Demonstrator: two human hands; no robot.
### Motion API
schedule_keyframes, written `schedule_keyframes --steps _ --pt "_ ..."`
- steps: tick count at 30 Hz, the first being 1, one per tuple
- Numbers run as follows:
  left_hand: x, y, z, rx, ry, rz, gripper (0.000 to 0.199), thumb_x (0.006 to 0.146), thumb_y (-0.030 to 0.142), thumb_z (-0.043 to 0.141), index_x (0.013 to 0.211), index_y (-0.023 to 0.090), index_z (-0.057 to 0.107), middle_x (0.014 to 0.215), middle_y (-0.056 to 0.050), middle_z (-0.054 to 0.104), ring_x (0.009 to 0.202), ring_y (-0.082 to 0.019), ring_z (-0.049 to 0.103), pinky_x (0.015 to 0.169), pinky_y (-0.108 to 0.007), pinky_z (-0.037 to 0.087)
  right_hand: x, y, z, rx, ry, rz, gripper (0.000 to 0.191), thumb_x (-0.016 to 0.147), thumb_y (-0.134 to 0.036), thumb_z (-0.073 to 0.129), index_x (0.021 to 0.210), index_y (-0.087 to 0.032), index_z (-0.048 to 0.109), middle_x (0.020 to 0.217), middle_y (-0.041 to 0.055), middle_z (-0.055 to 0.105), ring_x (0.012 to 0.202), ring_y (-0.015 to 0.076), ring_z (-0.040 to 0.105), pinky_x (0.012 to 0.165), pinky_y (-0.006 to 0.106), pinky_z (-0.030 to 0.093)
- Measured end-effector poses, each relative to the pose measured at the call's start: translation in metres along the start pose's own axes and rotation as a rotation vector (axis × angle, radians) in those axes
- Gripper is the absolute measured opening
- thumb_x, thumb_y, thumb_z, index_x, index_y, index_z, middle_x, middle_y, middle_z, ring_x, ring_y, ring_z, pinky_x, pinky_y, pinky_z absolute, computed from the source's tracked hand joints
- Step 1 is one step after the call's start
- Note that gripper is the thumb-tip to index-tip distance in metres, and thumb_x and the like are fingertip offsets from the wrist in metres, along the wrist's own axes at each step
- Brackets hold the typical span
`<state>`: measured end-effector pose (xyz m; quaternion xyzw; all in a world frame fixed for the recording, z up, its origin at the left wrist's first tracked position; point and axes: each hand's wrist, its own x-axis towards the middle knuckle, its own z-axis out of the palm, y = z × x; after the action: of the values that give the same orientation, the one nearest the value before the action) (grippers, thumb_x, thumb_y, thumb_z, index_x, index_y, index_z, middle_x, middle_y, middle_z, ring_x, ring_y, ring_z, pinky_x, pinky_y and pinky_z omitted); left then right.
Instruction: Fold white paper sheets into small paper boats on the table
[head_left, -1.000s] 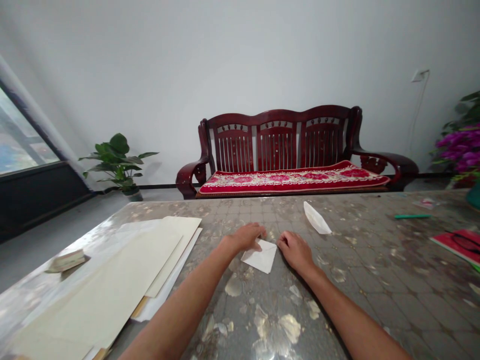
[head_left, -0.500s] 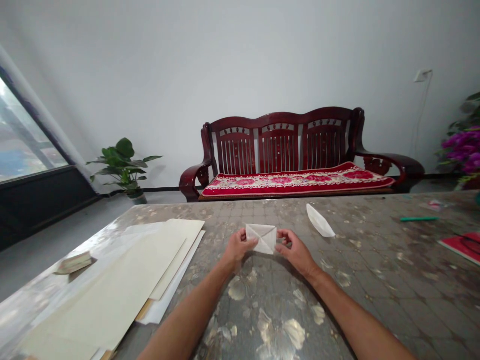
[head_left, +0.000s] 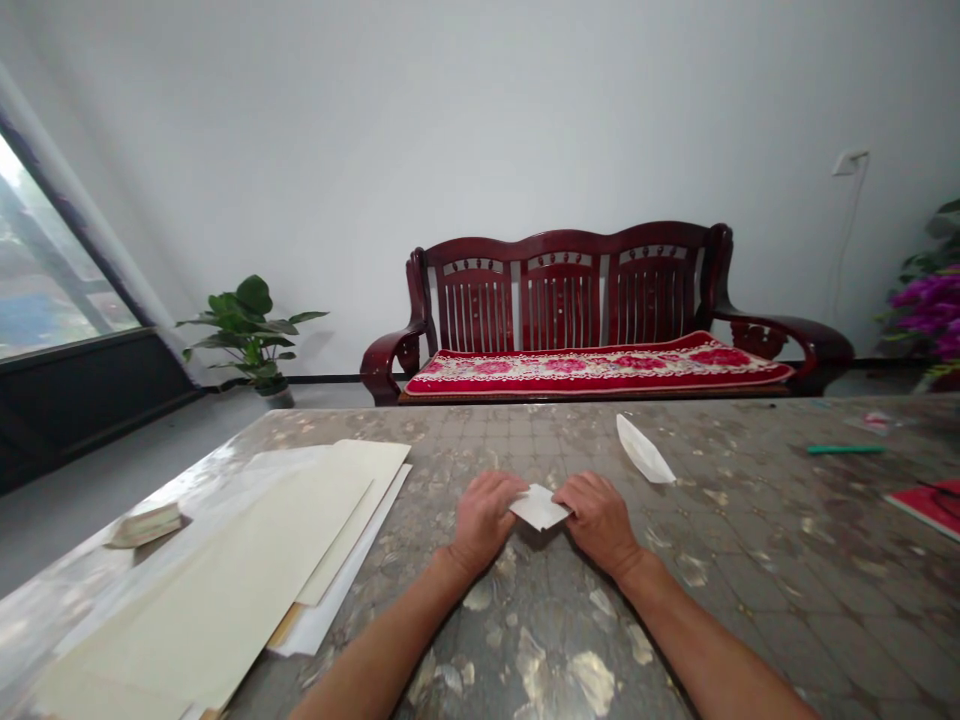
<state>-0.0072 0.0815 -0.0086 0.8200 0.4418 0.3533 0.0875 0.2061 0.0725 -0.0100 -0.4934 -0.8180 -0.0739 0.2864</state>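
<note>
My left hand point(head_left: 487, 518) and right hand point(head_left: 602, 520) grasp opposite corners of a small, white, folded paper square point(head_left: 540, 507) between them, over the grey, floral-patterned tabletop point(head_left: 795, 560); compared with the earlier view, it is turned cornerwise, one point toward me (the white, leaf-shaped paper point(head_left: 644, 450) lies unmoved, farther and right).

Bare forearms point(head_left: 394, 635), narrower bare wrists point(head_left: 451, 568), bare left hand point(head_left: 486, 512), bare right hand point(head_left: 601, 520)

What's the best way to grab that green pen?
Probably pinch the green pen at its middle, coming from above, gripping its long near and far sides: it's thin, straight and lies sideways on the table. The right hand is nearer.
</note>
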Motion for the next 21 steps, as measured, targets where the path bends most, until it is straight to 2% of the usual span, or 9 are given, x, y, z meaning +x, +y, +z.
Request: schedule_keyframes --steps 2,5,12,16,21 --pt "-0.003 -0.002 -0.002 0.109 -0.108 0.142 0.019 0.091 0.021 0.054 0.101 0.024 0.070 0.102 -0.006 0.070 0.097 -0.020 0.059 0.090 -0.033 0.045 0.002 -0.001 0.002 -0.041 -0.040 -0.028 0.019 0.089 -0.016 0.054 0.076 -0.022 0.067 0.077 0.0040 0.064 0.082 0.0203 0.049 0.073 0.032 0.030" --pt "-0.005 -0.005 -0.001 0.217 -0.224 0.216 0.019 0.093 0.023 0.053 0.100 0.023 0.071 0.095 -0.005 0.071 0.090 -0.019 0.060 0.084 -0.030 0.047 0.003 -0.002 0.004 -0.069 -0.096 -0.061 0.018 0.089 -0.016 0.055 0.077 -0.022 0.067 0.080 0.0041 0.064 0.084 0.0208 0.049 0.073 0.032 0.030" --pt "-0.007 -0.006 0.000 0.234 -0.313 0.180 0.022 0.092 0.023 0.056 0.110 0.025 0.069 0.106 -0.005 0.069 0.101 -0.019 0.058 0.089 -0.029 0.047 -0.005 -0.001 -0.006 -0.029 -0.203 -0.105 0.017 0.090 -0.017 0.054 0.088 -0.024 0.069 0.090 0.0051 0.065 0.093 0.0217 0.051 0.079 0.032 0.033" --pt "-0.008 -0.001 -0.002 0.283 -0.343 0.173 0.023 0.092 0.025 0.056 0.112 0.025 0.067 0.109 -0.006 0.067 0.100 -0.021 0.057 0.088 -0.031 0.047 -0.010 -0.006 -0.014 -0.020 -0.177 -0.106 0.015 0.089 -0.019 0.055 0.096 -0.025 0.068 0.100 0.0056 0.065 0.099 0.0232 0.049 0.084 0.034 0.034" --pt "-0.010 0.003 -0.008 0.264 -0.352 0.151 0.025 0.094 0.031 0.054 0.115 0.026 0.065 0.109 -0.006 0.064 0.100 -0.021 0.055 0.087 -0.031 0.046 -0.014 -0.007 -0.008 0.014 -0.200 -0.096 0.017 0.093 -0.020 0.051 0.086 -0.023 0.066 0.085 0.0041 0.062 0.088 0.0211 0.052 0.077 0.031 0.036"
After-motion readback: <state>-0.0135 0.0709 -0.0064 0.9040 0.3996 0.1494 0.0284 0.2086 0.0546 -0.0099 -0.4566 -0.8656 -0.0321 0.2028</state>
